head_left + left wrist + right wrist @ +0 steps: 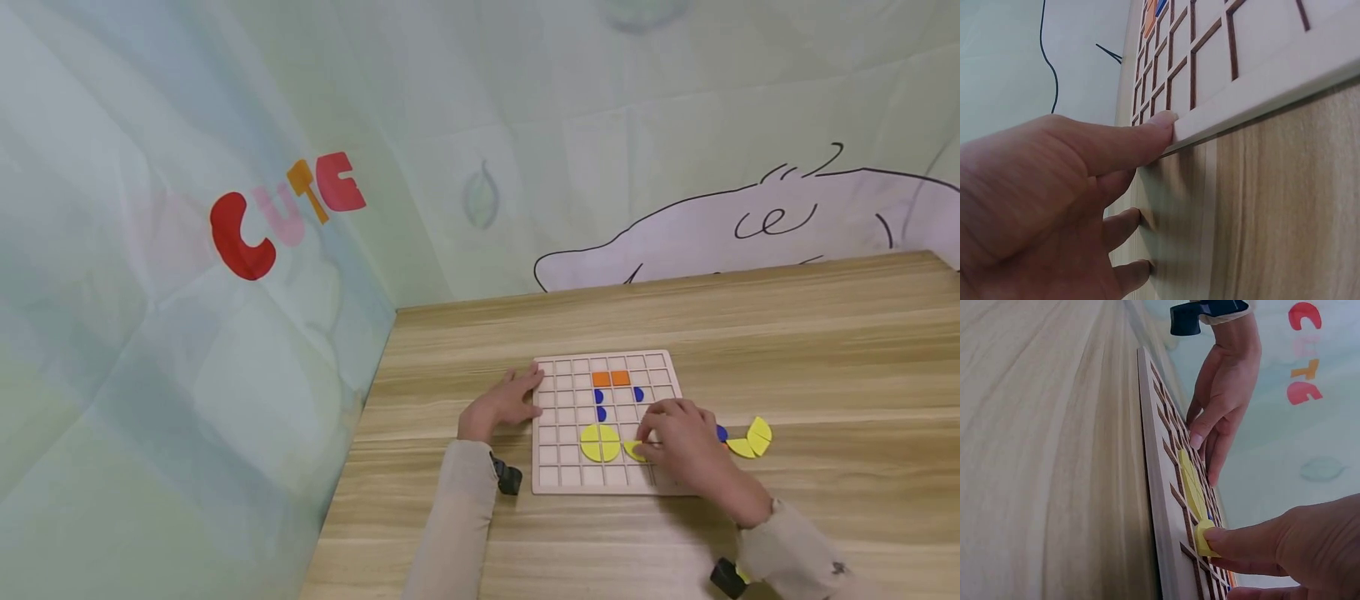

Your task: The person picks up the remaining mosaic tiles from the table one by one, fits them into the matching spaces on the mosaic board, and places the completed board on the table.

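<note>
As the right hand (688, 446) pinches a yellow quarter-circle tile (1202, 543) at the grid board (570, 477), the left hand (506, 404), fingers extended, rests its thumb on the board's left edge; letting go off-line could leave the tile askew across a grid line.

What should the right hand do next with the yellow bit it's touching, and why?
Maybe press the yellow piece gently down into the grid board: the right hand has its thumb on it, and the left hand touches the board's edge.
</note>
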The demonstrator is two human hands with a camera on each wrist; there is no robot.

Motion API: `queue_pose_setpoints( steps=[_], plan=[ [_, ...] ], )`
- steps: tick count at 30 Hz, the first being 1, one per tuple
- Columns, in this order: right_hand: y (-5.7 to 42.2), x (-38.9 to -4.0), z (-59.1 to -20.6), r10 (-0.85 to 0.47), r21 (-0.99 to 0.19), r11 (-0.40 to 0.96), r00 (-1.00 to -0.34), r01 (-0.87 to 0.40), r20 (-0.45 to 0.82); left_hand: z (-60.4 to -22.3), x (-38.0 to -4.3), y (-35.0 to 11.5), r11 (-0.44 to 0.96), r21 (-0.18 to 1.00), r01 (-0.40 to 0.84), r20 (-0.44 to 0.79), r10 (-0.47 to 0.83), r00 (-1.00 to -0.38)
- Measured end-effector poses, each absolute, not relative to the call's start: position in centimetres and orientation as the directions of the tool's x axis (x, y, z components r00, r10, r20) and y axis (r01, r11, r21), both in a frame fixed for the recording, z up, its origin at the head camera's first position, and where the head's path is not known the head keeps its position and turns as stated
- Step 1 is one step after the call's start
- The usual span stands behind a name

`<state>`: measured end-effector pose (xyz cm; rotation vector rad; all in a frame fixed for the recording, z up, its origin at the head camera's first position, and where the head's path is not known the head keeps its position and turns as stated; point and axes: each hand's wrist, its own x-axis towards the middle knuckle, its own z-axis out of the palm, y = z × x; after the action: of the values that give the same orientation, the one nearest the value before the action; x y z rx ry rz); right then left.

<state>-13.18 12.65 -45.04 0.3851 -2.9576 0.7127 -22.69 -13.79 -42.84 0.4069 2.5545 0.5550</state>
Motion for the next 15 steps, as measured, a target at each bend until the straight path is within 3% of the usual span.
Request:
queue_pose_setpoints(
  steps=[15],
  plan=[
    [12.27,-12.27,-45.13,-0.217,-0.367,0.889,-0.957,-0.275,0.190,-43.02,-22.64,-13.71,0.878,0.442,0.183,-0.390,0.371,-0.843]
  ],
)
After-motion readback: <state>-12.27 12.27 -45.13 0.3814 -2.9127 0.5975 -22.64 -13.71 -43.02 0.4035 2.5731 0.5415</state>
